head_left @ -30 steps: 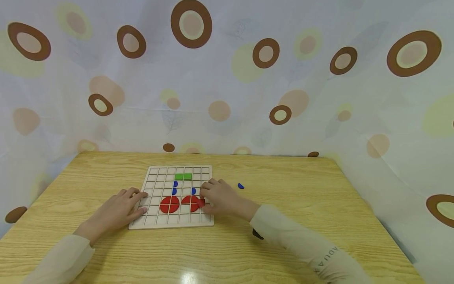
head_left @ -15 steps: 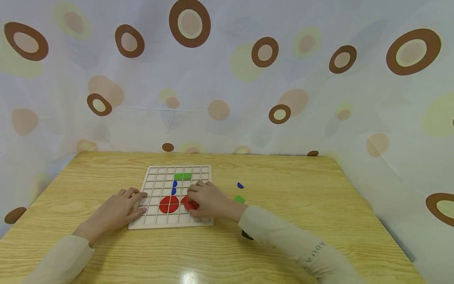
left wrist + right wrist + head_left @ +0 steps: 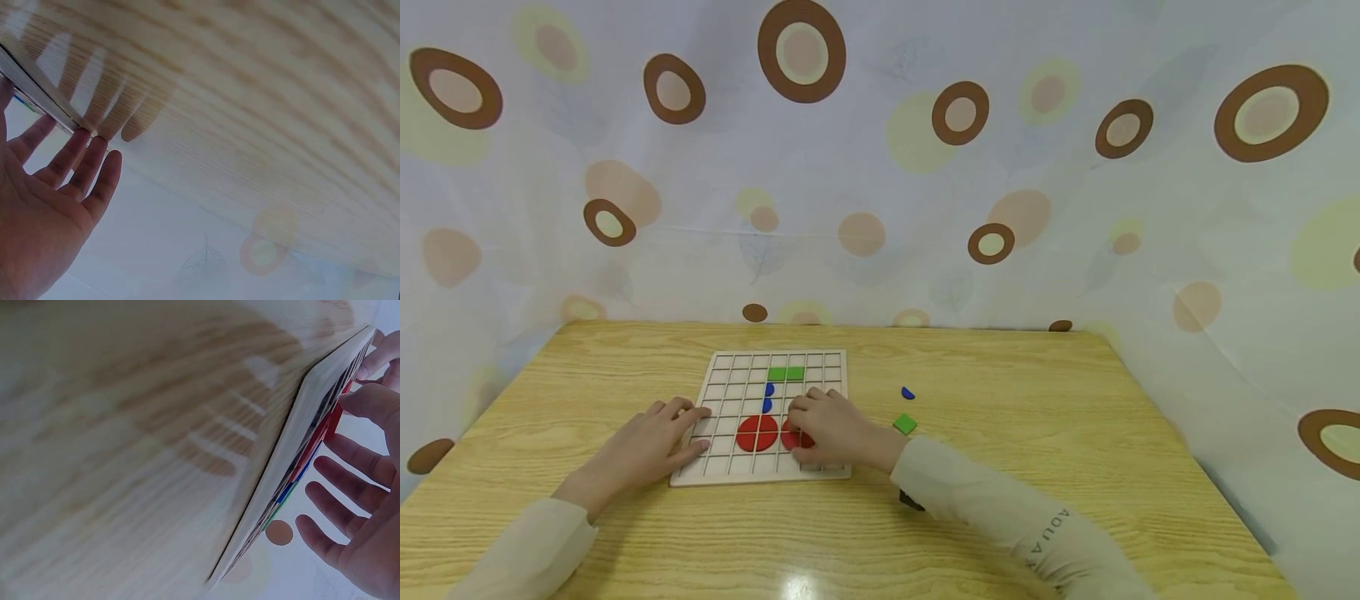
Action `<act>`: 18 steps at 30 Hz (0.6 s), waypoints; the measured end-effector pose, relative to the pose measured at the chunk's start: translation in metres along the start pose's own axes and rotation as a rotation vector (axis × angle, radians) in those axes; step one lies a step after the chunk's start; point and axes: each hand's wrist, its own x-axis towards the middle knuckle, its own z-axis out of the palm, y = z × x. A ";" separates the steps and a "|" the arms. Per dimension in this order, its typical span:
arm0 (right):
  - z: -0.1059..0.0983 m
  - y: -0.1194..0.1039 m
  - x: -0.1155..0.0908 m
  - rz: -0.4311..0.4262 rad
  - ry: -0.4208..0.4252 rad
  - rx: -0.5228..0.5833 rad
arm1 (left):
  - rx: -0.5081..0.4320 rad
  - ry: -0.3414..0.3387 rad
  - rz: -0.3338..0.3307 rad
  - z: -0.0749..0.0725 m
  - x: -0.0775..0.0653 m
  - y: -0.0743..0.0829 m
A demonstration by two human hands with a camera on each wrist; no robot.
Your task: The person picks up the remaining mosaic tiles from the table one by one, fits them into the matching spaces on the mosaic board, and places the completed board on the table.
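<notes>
A pale square board (image 3: 718,468) with a raised grid lies on the table. My left hand (image 3: 643,446) rests against its left edge, fingers extended. Over the board's right half, my right hand (image 3: 835,429) pinches a small red piece (image 3: 336,420) between thumb and forefinger; its full shape is hidden. Beneath that hand, red pieces (image 3: 792,436) are partly covered. To their left sits a full red circle (image 3: 757,434) made of quarter pieces. Farther back are blue half-round pieces (image 3: 767,406) and a green strip (image 3: 786,374) of square pieces.
Right of the board, a green square (image 3: 905,424) and a blue half-round piece (image 3: 907,393) lie loose on the wooden table (image 3: 1045,417). A patterned curtain (image 3: 865,167) hangs behind it. Something black (image 3: 912,500) shows under the right sleeve.
My right hand has moved left from the board's right edge with the red piece, over the right-hand red pieces. The loose green square has come into view. My left hand has stayed put.
</notes>
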 end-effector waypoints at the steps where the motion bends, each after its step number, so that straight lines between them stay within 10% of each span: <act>1: 0.001 0.000 0.000 0.001 -0.001 0.001 | 0.000 0.000 0.001 0.000 0.000 0.000; 18: 0.007 0.002 0.000 -0.008 0.027 -0.034 | -0.013 -0.015 -0.001 0.001 0.001 0.001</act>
